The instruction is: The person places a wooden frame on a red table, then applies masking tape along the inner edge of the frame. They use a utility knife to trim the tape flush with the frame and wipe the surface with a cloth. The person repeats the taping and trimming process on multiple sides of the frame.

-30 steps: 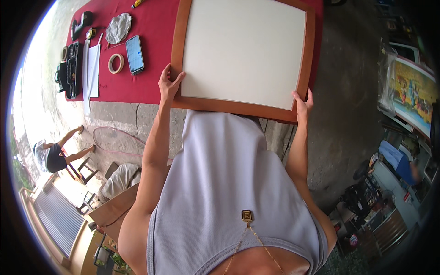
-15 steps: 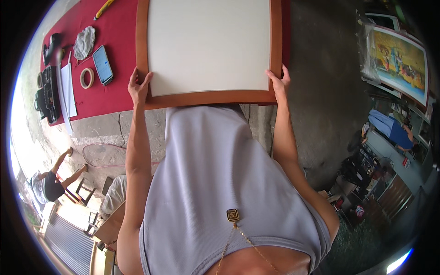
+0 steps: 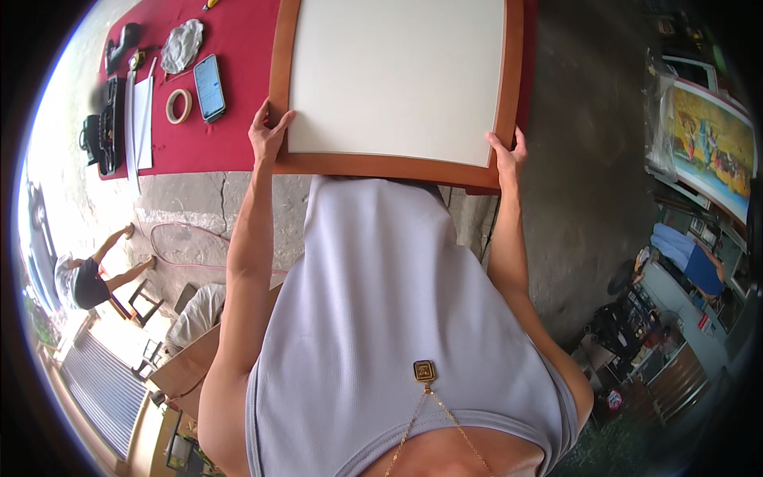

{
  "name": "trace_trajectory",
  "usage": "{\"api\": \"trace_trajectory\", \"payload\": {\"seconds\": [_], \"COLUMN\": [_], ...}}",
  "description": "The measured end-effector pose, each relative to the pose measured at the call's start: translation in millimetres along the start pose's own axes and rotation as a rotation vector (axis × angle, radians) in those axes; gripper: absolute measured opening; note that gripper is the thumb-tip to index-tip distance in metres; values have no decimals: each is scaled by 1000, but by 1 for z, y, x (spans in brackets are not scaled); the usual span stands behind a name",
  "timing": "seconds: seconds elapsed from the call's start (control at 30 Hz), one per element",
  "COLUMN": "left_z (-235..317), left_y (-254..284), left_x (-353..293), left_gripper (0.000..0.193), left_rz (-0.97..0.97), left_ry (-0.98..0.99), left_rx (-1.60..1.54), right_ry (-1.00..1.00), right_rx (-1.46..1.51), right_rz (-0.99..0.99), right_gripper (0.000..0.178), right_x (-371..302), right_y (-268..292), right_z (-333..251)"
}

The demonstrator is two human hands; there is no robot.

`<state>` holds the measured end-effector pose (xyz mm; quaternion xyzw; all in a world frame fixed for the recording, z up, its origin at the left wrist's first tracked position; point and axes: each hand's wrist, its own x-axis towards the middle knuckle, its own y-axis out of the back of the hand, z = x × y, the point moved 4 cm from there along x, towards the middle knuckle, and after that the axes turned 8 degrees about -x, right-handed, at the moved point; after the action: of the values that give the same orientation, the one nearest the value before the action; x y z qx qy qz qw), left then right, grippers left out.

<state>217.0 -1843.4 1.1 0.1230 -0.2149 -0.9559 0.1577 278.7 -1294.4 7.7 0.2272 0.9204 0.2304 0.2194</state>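
I see the frame [image 3: 381, 165] between the left hand [image 3: 266, 140], holding its left side, and the right hand [image 3: 509, 157], holding its right, both near its bottom corners

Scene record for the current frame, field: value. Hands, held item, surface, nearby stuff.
left_hand: left hand grips frame's left side, low, thumb on top
right_hand: right hand grips right side, low, thumb on top
held: brown frame around white panel
surface: red cloth beneath; contact unclear
nearby_left: phone, tape roll, crumpled pale item
far_right: colourful picture
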Motion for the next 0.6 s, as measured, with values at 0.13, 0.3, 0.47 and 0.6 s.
{"api": "trace_trajectory", "payload": {"seconds": [0.13, 0.3, 0.47, 0.6], "left_z": [8, -3, -4, -2], "left_y": [1, 1, -1, 1], "left_x": [-1, 0, -1, -3], "left_gripper": [72, 72, 75, 74], "left_rz": [0, 13, 51, 48], "left_ry": [-37, -56, -73, -33], "left_rx": [59, 33, 0, 27], "right_ry": [-19, 15, 41, 15], "right_rx": [53, -31, -40, -29], "right_rz": [-37, -20, -12, -15], "right_gripper": [77, 77, 75, 75], "right_x": [-6, -2, 2, -1], "right_y": [0, 0, -1, 0], "right_z": [-10, 0, 5, 2]}}
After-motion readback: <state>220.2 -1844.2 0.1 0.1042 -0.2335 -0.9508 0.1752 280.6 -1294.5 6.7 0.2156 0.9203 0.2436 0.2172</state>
